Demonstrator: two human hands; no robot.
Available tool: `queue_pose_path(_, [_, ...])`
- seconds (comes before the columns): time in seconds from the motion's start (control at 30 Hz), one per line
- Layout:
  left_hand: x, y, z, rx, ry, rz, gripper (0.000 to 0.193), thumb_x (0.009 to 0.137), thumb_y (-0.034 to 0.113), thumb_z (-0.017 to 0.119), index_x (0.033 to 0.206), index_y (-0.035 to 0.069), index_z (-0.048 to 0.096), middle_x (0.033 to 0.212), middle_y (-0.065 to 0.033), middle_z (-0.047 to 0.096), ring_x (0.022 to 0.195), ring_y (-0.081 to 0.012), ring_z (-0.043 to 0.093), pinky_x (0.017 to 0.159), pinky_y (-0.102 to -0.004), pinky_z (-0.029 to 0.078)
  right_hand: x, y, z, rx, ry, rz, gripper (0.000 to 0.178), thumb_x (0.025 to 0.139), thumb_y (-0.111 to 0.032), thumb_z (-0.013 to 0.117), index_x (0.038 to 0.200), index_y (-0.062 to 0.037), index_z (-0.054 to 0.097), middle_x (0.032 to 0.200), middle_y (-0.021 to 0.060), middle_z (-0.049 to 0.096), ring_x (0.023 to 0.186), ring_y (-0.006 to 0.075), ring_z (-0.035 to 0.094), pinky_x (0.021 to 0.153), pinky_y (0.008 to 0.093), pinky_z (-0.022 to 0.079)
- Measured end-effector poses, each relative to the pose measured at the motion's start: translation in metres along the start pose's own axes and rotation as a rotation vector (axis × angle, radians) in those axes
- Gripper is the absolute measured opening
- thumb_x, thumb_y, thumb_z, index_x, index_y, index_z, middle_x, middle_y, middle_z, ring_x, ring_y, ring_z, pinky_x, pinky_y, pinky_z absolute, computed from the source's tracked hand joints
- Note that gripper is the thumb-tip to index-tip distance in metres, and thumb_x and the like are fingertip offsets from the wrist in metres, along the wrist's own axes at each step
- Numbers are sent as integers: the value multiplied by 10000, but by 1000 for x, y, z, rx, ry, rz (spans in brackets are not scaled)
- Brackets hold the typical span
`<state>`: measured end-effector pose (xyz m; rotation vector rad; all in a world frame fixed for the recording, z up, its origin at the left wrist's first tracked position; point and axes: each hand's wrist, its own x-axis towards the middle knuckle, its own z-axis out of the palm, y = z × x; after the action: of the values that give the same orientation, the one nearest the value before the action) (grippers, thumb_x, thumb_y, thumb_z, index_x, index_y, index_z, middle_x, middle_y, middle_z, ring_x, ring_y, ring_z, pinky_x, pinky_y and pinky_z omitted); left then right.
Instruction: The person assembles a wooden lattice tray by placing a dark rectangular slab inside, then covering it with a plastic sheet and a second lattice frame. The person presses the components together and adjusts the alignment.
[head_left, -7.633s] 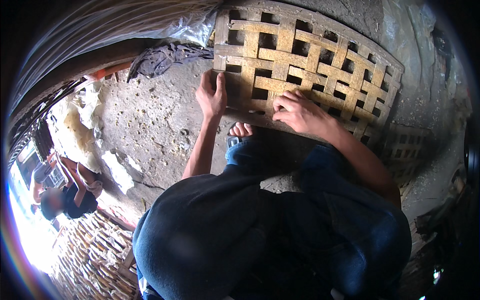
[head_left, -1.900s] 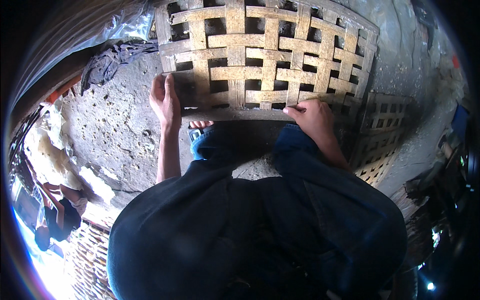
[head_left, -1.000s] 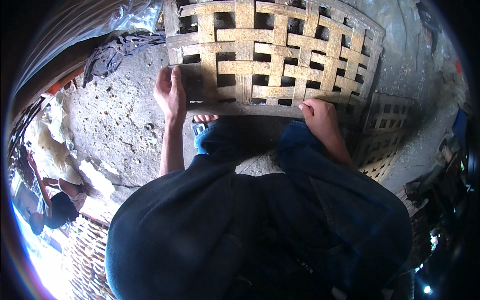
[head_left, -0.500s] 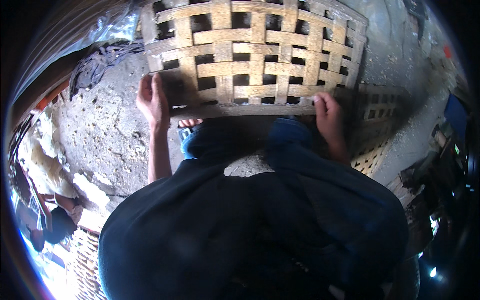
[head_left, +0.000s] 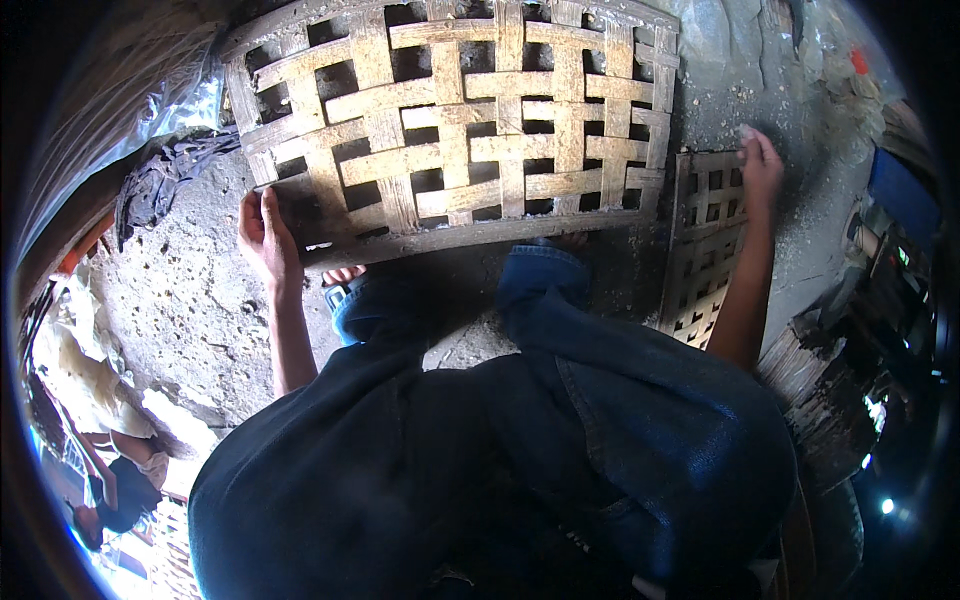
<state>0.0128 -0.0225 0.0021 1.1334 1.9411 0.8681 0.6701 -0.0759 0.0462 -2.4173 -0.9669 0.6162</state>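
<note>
A large framed panel of woven flat bamboo strips fills the upper middle, tilted, with its near edge above my feet. My left hand is closed on the panel's near left corner, thumb on the upper side. Off to the right, apart from this panel, my right hand is raised over a second woven panel. The fingers of that hand are drawn together, with a pale speck at their tips too small to name. My right forearm hides part of the second panel.
Dirt floor with scattered crumbs lies at left, beside dark crumpled cloth and clear plastic sheeting. Another person is at the lower left rim near a wicker basket. Rough wood and a blue object stand at right.
My right hand has left the panel's near right edge and moved right and up. The panel, with my left hand on it, has shifted left in view and tilted slightly.
</note>
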Motion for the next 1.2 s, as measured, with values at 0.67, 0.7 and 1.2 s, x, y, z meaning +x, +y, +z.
queue_pose_path(0.67, [1, -2, -1, 54, 2, 44, 245, 1037, 241, 602, 943, 16, 633, 765, 44, 541, 712, -45, 435, 636, -223, 382, 8, 10, 10, -151, 327, -212, 350, 860, -412, 797, 987, -87, 770, 844, 66, 750, 844, 215, 717, 797, 354, 532])
queue_pose_path(0.7, [1, -1, -1, 42, 5, 25, 242, 1038, 239, 602, 944, 18, 632, 760, 50, 537, 705, -38, 429, 626, -216, 371, 7, 12, 8, -159, 295, -58, 348, 859, -412, 799, 985, -89, 768, 844, 63, 748, 839, 214, 717, 786, 355, 533])
queue_pose_path(1.2, [-1, 2, 0, -51, 4, -7, 222, 1044, 231, 600, 959, 29, 633, 747, 75, 521, 676, -12, 409, 587, -195, 333, 2, -12, 8, -627, 605, -696, 406, 816, -284, 852, 1115, -68, 684, 835, 99, 736, 827, 241, 740, 716, 357, 560])
